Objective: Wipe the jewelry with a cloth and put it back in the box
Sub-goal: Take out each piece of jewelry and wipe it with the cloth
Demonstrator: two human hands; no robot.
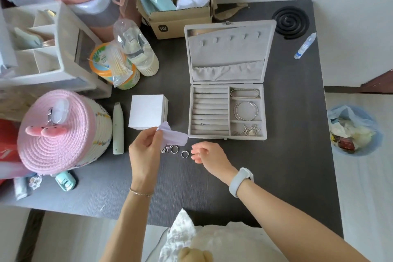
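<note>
At far left a round basket of coiled pink rope stands on the dark, fine-grained table. Beside it lies a slim pale-green tool, then a plain white square box. The left hand pinches one end of a thin lilac cloth with a zigzag-cut edge between thumb and fingertips; the cloth hangs out to the right, above the table. Just below it lie small silver pieces: a heart-shaped charm, a ring and a second ring. The right hand hovers just right of that second ring, fingers loosely curled and holding nothing, tips close to it without touching. Behind stands the open grey velvet jewelry box, with padded ring rolls on its left and a bracelet, two thin bangles and a tangled chain in compartments on its right.
</note>
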